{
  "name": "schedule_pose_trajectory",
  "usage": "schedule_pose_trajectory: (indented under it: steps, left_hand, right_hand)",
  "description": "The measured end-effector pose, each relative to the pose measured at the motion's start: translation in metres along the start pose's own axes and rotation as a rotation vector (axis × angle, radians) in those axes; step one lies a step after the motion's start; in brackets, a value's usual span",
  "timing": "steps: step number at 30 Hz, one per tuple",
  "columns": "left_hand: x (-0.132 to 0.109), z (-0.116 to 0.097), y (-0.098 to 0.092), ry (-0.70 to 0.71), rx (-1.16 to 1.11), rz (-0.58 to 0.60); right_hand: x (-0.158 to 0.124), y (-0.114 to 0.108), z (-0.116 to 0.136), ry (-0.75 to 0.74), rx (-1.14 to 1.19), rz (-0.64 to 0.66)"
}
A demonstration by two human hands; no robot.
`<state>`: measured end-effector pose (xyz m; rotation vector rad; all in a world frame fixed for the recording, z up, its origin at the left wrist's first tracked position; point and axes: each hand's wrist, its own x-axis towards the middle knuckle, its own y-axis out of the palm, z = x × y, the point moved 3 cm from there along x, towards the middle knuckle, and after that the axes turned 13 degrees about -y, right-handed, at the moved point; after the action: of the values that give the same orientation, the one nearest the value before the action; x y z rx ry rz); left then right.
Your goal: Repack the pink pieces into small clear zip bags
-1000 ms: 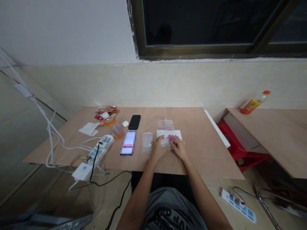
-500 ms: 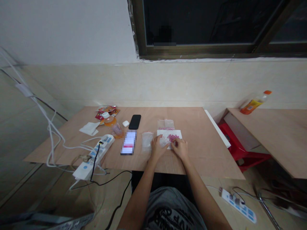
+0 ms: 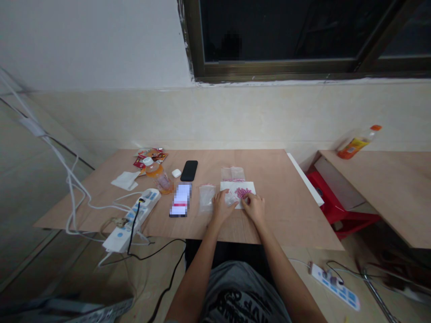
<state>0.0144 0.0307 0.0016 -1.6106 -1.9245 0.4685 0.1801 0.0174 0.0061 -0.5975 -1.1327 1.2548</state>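
Observation:
A white sheet [image 3: 248,184] lies on the table, with a pile of small pink beads [image 3: 243,192] on its right half. My left hand [image 3: 221,209] is at the sheet's left side, fingers and thumb around a small clear plastic bag [image 3: 230,197]. My right hand [image 3: 255,207] rests at the near right of the pile, thumb and fingertips pinched together close to the bag's side. Whatever lies between those fingertips is too small to make out. Beside my left hand is another clear zip bag [image 3: 206,198]. Behind the sheet lies a clear bag [image 3: 232,173] with pink bits along its near edge.
Left of the bags are a lit phone [image 3: 181,199], a dark phone [image 3: 189,171], a white case [image 3: 176,173] and an orange drink bottle [image 3: 158,175]. A power strip [image 3: 133,220] with cables crosses the table's front left edge. A red stool [image 3: 332,202] stands at the right.
My right fingertips have shifted very slightly by the bead pile. My left hand stays on the bag, and the other things lie as before.

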Motion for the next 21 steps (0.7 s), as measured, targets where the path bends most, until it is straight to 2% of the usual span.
schedule_pose_trajectory:
  steps: [21]
  left_hand:
    - [0.0000,-0.0014,0.0003,0.001,0.004,0.007]
  right_hand:
    - [-0.0027,0.0031,-0.0048,0.088,-0.070,-0.039]
